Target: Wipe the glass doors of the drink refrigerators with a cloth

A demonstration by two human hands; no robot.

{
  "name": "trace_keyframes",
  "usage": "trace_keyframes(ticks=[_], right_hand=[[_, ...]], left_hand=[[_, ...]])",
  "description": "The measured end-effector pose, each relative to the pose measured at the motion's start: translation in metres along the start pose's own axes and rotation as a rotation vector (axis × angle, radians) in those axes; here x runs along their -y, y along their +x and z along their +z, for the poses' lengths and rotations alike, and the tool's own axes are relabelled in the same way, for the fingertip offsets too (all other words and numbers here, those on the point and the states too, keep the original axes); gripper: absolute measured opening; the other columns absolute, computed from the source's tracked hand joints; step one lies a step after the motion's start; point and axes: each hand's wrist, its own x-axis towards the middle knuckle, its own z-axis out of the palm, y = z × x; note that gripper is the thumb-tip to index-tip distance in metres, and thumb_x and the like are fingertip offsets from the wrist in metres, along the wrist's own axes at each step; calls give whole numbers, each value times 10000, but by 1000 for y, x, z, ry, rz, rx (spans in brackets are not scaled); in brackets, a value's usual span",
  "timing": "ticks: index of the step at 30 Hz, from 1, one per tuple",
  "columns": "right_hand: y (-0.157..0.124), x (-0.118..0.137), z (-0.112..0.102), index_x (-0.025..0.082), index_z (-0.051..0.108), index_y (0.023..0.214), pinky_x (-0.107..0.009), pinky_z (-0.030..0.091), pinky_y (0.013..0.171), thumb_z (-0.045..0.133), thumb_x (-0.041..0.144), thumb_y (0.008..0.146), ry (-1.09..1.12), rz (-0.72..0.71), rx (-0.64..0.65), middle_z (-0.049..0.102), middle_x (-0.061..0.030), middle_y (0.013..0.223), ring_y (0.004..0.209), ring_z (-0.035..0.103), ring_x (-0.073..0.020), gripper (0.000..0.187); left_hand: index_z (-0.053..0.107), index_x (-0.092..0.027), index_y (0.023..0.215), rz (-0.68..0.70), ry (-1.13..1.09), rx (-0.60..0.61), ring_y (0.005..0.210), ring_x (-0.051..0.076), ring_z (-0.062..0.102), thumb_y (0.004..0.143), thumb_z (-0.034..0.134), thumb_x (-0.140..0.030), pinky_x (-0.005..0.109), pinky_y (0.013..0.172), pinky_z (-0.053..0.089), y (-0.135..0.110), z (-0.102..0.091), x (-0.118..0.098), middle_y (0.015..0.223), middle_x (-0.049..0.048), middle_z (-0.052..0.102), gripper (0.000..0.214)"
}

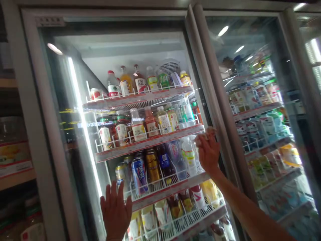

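I face a glass-door drinks fridge (35,110). My left hand (115,211) lies flat on the door glass low down, fingers stretched out, in front of the can shelf. My right hand (207,149) is raised at the door's right edge beside the grey frame (215,100), fingers curled over that edge near a clear bottle (188,154). Behind the glass a blue can (139,174) and a gold can (152,166) stand on the third shelf.
Four wire shelves hold several bottles, cans and cartons; the second shelf (150,142) has a red price strip. A second fridge door (263,117) with more drinks stands to the right. Wooden shelving (15,177) with goods is at the left.
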Motion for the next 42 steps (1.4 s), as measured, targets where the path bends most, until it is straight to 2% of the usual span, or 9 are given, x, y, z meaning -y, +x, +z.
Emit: trace_keyframes(ticks=[2,8,13,18,23,29,35,38,42], right_hand=[[2,5,4,226,533,1266,-523,321,1015,418,193,866,6,90,-84,355,-129,1462,1351,325,-294,418],[-18,33,2,316,543,1235,-507,191,1111,461,213,851,169,-400,219,369,-32,1469,1371,305,-245,406],[-19,45,8,264,511,1280,-538,224,1078,434,206,865,91,-58,27,326,-88,1488,1383,276,-283,426],[-37,70,8,332,513,1269,-481,154,1129,473,236,851,199,-445,252,415,-18,1444,1387,275,-226,430],[-31,73,15,266,540,1254,-519,188,1108,436,211,869,145,-171,92,388,-70,1459,1392,260,-258,402],[-38,104,5,269,588,1168,-392,353,1047,420,184,881,409,-273,192,571,-41,1295,1285,433,-190,344],[0,111,-5,197,584,1069,-266,498,619,475,326,858,596,238,241,684,-15,782,663,622,-145,270],[23,104,3,193,638,806,-359,475,755,536,376,826,367,227,49,666,-85,953,835,609,-208,210],[34,102,16,213,666,809,-391,410,832,525,293,852,242,55,-188,611,-85,1060,965,552,-218,167]], left_hand=[[128,-261,1465,2,1,-6,1424,236,117,886,413,-220,488,1143,114,0,0,0,1552,39,112,646],[135,-259,1464,1,7,-6,1422,248,131,887,418,-227,496,1137,128,-1,1,1,1549,56,136,644],[117,-247,1468,-8,24,28,1422,256,130,886,422,-235,503,1135,126,-4,1,2,1550,69,124,657],[119,-270,1466,-30,-3,31,1422,257,127,892,417,-237,510,1135,127,-4,1,2,1551,59,130,647],[108,-272,1466,-14,1,23,1424,252,117,886,423,-226,510,1137,125,-3,0,1,1553,50,115,661],[112,-250,1469,16,13,4,1420,269,130,878,435,-208,499,1140,127,-2,-2,2,1548,76,131,675],[97,-263,1469,3,11,55,1420,263,130,879,447,-206,500,1134,154,-2,-6,3,1549,79,131,688],[104,-256,1468,22,10,37,1425,240,107,882,443,-197,470,1146,132,-1,-7,3,1553,65,118,680],[120,-233,1468,42,8,22,1427,229,98,883,436,-189,447,1155,110,0,-6,4,1554,58,109,667]])
